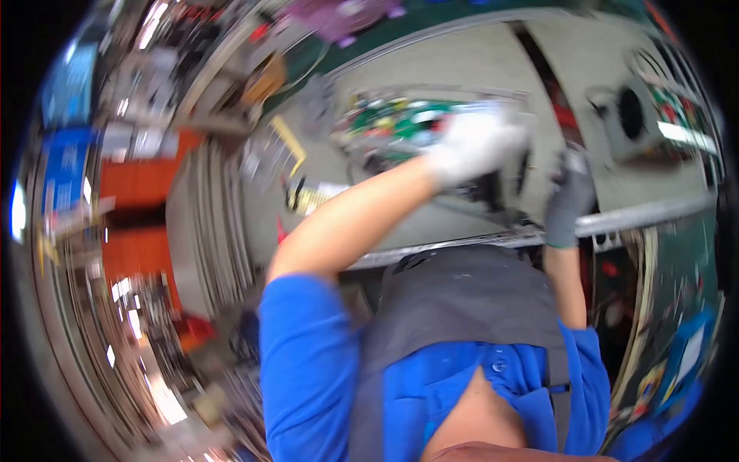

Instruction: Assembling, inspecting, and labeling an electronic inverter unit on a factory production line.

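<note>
My left hand (481,142), in a white glove, is smeared by motion over the right part of an open metal unit. Its fingers cannot be made out, nor whether they hold anything. A green circuit board (412,119) with coloured components shows in that unit, left of the hand. Near the bench's front edge is my right hand (570,192), in a grey glove, with its fingers pointing away from me. They are blurred, and I cannot tell whether something is in them. A dark strip (550,77) runs across the bench top just beyond that hand.
A grey metal box with a round black fan (631,112) stands at the right. To the left lie a yellow angled strip (289,145), clear plastic (262,162) and a ribbed yellowish piece (309,200). A metal rail (647,215) edges the bench (454,50).
</note>
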### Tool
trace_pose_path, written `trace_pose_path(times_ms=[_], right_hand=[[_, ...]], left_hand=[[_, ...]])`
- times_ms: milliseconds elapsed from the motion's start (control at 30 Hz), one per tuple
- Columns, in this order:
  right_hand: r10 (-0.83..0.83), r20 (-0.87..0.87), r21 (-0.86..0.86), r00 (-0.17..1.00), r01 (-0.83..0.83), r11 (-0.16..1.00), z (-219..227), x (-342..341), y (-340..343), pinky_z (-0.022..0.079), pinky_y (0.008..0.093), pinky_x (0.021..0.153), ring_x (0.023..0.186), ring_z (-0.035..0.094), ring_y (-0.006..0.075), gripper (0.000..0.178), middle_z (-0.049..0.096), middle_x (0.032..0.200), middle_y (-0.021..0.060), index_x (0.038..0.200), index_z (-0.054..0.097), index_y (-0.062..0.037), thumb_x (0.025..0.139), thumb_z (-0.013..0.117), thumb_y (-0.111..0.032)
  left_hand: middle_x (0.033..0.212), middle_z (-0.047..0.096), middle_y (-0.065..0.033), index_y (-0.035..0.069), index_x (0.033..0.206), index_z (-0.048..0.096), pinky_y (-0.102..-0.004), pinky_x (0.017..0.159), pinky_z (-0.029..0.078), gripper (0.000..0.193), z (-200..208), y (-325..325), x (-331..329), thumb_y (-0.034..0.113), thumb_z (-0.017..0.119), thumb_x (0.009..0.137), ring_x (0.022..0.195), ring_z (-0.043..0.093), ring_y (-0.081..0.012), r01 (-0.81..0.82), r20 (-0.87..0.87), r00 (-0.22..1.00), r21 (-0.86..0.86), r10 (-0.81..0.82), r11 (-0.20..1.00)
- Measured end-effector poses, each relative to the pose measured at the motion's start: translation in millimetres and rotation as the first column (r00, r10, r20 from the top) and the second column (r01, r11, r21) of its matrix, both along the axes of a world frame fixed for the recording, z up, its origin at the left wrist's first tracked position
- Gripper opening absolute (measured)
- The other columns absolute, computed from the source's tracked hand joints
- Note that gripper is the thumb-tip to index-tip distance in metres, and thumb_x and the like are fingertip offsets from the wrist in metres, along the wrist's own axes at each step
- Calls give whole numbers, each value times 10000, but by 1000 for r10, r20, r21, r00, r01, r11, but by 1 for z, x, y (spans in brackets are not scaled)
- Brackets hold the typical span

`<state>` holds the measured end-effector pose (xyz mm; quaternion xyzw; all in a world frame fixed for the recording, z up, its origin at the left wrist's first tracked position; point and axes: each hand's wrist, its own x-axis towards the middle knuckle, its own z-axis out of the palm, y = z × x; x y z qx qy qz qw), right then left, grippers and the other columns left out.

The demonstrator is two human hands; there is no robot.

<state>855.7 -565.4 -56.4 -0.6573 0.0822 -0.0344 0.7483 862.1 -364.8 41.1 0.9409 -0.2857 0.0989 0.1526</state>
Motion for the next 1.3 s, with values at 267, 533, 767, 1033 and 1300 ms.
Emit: trace_pose_path(times_ms=[267, 533, 767, 1033, 1300], right_hand=[[-109, -112, 21, 988, 112, 993, 13, -40, -34, 389, 244, 694, 784, 471, 90, 373, 599, 1026, 19, 1277, 593, -56, 1040, 479, -321], [453, 234, -434, 860, -325, 840, 49, -142, 62, 465, 246, 690, 795, 574, 131, 282, 649, 990, 72, 1181, 650, -22, 959, 504, -117], [935, -102, -420, 340, -867, 269, -39, -242, 285, 510, 326, 771, 842, 665, 222, 244, 666, 959, 158, 1140, 663, 0, 961, 586, -146], [866, -198, -730, 460, -659, 183, -122, -260, 422, 515, 416, 833, 938, 665, 341, 287, 674, 1045, 175, 1091, 670, -39, 952, 572, -270], [869, -351, -761, 349, -647, -48, -136, -259, 438, 513, 444, 864, 989, 657, 363, 278, 671, 1114, 170, 1107, 676, -91, 953, 556, -289]], left_hand=[[774, 683, -144, 103, 799, 671, -526, 712, 539, 252, -63, -61, -21, 271, 519, 909, 770, 691, -349, -156, -319, 938, -42, 135, 987], [1051, 711, -168, 20, 1073, 678, -455, 849, 525, 249, -133, 160, -237, 96, 678, 836, 987, 680, -352, -511, -31, 810, -530, 586, 677], [1552, 361, -188, 166, 1459, 480, -571, 1057, 363, 634, -221, 315, -416, 340, 670, 880, 1352, 442, -375, -878, -169, 406, 200, 898, 435], [1582, 313, -200, 174, 1488, 455, -560, 1165, 189, 674, -267, 401, -462, 439, 620, 891, 1467, 274, -373, -929, -167, 237, 249, 957, 273], [1611, 283, -157, 192, 1535, 379, -573, 1166, 179, 716, -290, 380, -441, 480, 581, 912, 1487, 250, -367, -854, -277, 440, 165, 854, 493]])
